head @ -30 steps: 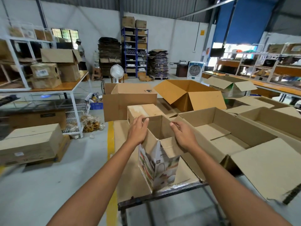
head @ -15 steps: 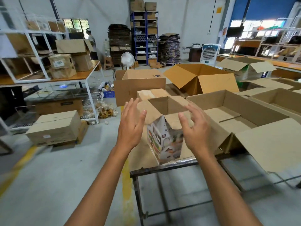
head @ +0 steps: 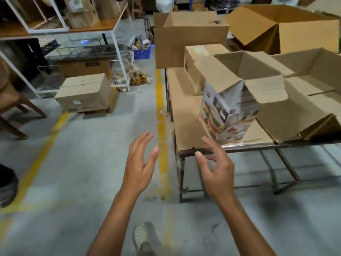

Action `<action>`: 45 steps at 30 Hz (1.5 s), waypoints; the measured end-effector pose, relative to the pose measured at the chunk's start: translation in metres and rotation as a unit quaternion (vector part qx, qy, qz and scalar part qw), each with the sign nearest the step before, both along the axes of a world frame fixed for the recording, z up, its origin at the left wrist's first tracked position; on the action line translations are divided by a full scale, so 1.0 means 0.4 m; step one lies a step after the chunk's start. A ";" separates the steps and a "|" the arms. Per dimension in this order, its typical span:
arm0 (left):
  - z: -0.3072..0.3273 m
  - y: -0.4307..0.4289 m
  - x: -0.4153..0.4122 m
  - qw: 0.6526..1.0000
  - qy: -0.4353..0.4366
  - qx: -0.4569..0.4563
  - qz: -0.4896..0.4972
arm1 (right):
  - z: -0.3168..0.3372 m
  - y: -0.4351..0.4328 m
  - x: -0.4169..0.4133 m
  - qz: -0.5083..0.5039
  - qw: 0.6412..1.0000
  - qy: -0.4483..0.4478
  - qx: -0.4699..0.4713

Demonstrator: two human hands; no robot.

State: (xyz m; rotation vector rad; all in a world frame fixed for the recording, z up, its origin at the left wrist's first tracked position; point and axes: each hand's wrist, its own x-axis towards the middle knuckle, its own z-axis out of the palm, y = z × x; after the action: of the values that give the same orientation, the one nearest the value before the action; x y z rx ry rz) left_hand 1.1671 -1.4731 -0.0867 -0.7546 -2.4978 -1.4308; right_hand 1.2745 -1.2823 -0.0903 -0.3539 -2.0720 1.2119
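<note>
One printed box (head: 228, 115) — open, tilted.

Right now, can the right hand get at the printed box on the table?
Probably yes: the right hand is open just short of the printed box, which sits at the table's near edge, with nothing between them.

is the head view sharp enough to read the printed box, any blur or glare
Head view: the printed box is soft, its small lettering unreadable; the left hand and right hand look slightly smeared; wide-angle stretch toward the corners; flat lighting, no glare.
</note>
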 end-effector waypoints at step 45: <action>0.064 0.602 -1.313 0.936 0.048 -0.037 -0.348 | 0.044 0.313 -1.084 -0.313 0.949 -0.008 -0.036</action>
State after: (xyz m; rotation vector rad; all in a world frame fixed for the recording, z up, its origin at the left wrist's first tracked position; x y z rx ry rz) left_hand 0.6420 -1.2321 -0.0610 -1.8066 -2.3135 -1.4156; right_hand 0.8409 -1.1573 -0.0729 -0.9739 -1.7230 0.8887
